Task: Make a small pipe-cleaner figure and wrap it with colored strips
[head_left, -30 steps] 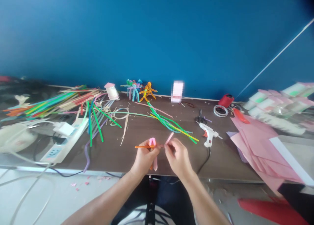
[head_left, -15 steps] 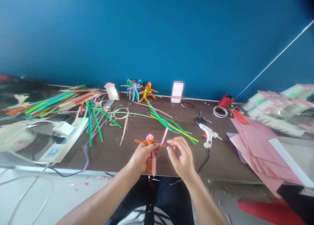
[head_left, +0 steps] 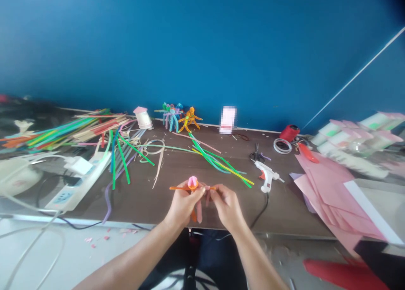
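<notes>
Above the table's front edge, my left hand (head_left: 182, 203) is closed around a small pipe cleaner figure (head_left: 193, 182) with a pink and orange head. An orange arm sticks out to the left, while pink and orange legs hang below my fingers. My right hand (head_left: 227, 203) pinches at the figure's right arm, where an orange tip and a pink pipe cleaner (head_left: 207, 199) meet. The pink strand now hangs down between the two hands. Its exact wrap is partly hidden by my fingertips.
Loose green and yellow pipe cleaners (head_left: 221, 160) lie ahead of my hands, with finished figures (head_left: 172, 117) by the wall. To the right are a glue gun (head_left: 267, 174), scissors (head_left: 257, 154) and pink sheets (head_left: 329, 188). A power strip (head_left: 79, 182) and a pipe cleaner pile (head_left: 63, 131) sit left.
My right hand let go of the pink pipe cleaner, opened beside it, then came back left and closed at the arm. The pink strand swung from pointing up to hanging down.
</notes>
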A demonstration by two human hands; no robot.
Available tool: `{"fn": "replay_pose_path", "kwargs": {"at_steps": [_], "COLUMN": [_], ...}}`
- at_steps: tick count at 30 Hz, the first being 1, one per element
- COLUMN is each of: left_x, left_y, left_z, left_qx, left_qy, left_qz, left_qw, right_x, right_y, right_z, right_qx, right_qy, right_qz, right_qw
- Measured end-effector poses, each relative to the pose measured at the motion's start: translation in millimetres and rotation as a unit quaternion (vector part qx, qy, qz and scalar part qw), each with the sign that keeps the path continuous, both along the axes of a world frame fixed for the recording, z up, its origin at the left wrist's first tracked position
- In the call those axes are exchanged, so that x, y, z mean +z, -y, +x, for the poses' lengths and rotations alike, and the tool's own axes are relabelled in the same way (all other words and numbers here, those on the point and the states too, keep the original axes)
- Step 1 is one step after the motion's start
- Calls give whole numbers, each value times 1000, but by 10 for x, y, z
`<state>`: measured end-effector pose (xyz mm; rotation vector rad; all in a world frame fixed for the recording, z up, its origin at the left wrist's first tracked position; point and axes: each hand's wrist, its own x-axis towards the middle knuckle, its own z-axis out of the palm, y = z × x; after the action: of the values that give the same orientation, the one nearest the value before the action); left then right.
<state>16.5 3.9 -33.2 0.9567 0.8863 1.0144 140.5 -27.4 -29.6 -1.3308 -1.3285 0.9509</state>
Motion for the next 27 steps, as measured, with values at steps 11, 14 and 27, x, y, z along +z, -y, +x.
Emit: {"fn": "replay_pose_path", "kwargs": {"at_steps": [11, 14, 27], "left_x": [3, -3, 44], "left_y": [-36, -36, 18], "left_z": [38, 44, 56], "left_qx": [77, 46, 23], "left_qy": [-46, -6, -22], "left_qz": [30, -35, -42], "left_qw": [996, 998, 999], "right_x": [26, 3, 61], "right_y": [106, 129, 88], "right_z": [-21, 22, 49], "right_qx": [56, -10, -73], "right_qy": [-102, 118, 263], "right_qz": [-101, 27, 175], "right_qw": [988, 993, 946]}}
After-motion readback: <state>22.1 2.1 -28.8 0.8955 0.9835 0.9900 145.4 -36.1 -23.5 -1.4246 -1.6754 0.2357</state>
